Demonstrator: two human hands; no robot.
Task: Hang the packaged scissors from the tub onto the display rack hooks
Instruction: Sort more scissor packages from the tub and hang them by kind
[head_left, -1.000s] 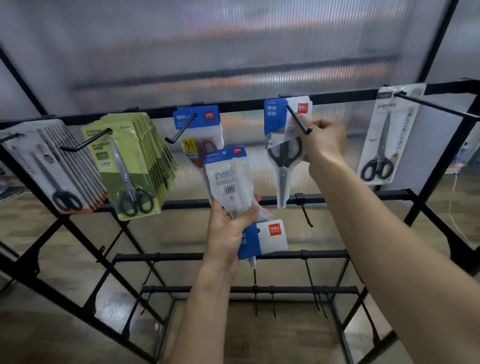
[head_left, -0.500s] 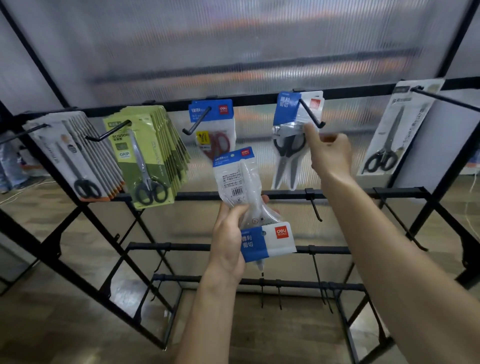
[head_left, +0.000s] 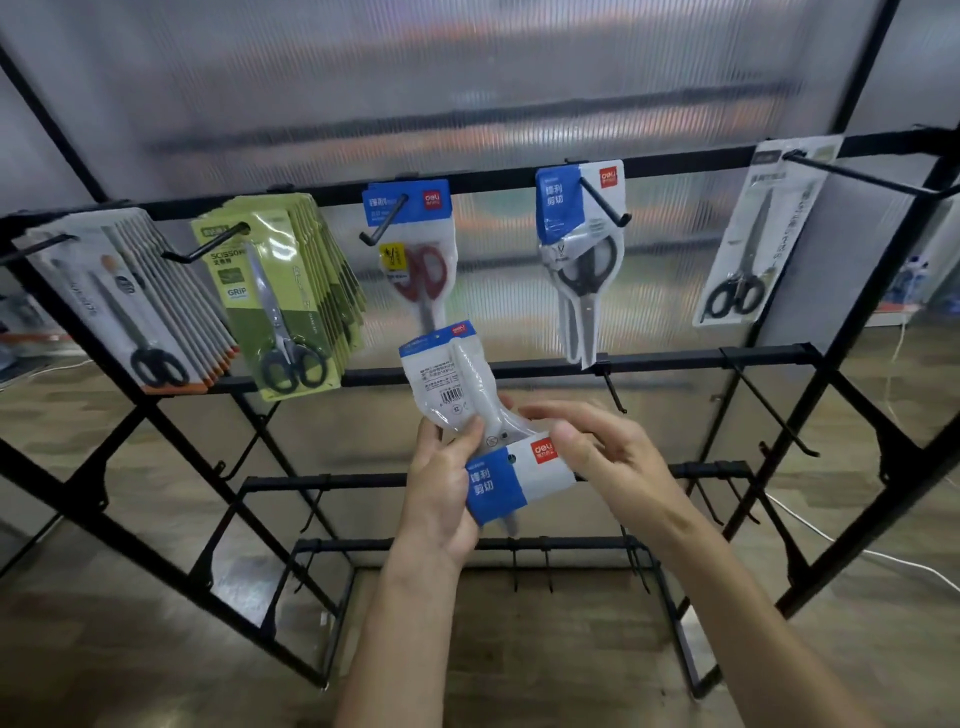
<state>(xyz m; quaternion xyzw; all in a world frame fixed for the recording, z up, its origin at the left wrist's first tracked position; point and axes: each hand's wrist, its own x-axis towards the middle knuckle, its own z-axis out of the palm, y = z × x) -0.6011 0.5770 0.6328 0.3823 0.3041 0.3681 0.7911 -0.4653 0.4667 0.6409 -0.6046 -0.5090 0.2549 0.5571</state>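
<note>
A: Which step are you on?

B: You're between hooks. Your left hand (head_left: 441, 499) grips two packs of scissors in front of the rack (head_left: 519, 179), fingers curled round them: one pack (head_left: 447, 384) stands up with its barcode side toward you, the other pack (head_left: 511, 480) lies across beneath it with its blue header to the right. Your right hand (head_left: 602, 457) is right beside that lower pack, fingers apart and relaxed, the thumb at or very near the white edge; I can't tell whether it truly touches.

A: So what does the next move want?

B: In my judgement, pinch one pack by its header with the right hand, pull it clear of the other, turn it upright, and line the hang hole up with a hook tip. The hook on the top rail at centre-right (head_left: 605, 200) carries a matching blue-headed pack (head_left: 579, 260), so that looks the likely home. The hooks tip upward at the end, so the hole must go over the tip before the pack slides back.

A: How many of each are there?

B: Two packs in hand. Five loaded hooks on the top rail: a grey stack (head_left: 130, 301) far left and a green stack (head_left: 283, 301), both too fanned to count; one red-handled pack (head_left: 415, 260); one blue-headed pack; one long grey pack (head_left: 763, 234) far right. The lower rails have bare hooks. The tub isn't in view.
</note>
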